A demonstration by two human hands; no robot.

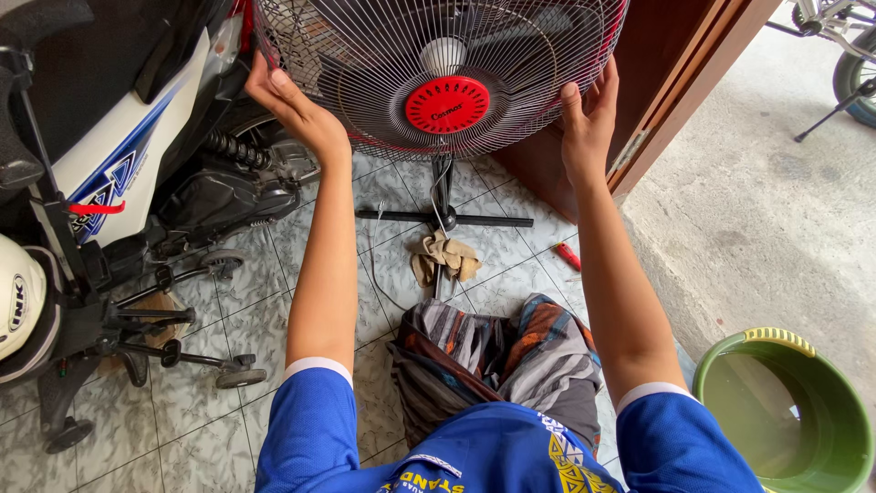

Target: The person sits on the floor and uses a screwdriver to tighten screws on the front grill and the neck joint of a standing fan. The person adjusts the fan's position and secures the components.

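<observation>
Hands [292,105] [589,123] grip fan grille [438,64] (facing the person)

Tiled floor [228,319], grey marbled squares, filling the lower and middle left of the frame. At upper centre, the black cross-shaped base [444,218] of a standing fan rests on it, with a crumpled beige rag [444,258] lying against the base's near bar and a thin white cord [374,265] trailing just to its left. A small red tool [568,256] lies to the right, near the doorway. A motorbike [146,183] stands at left. A green bucket [821,365] of water sits at lower right.
</observation>
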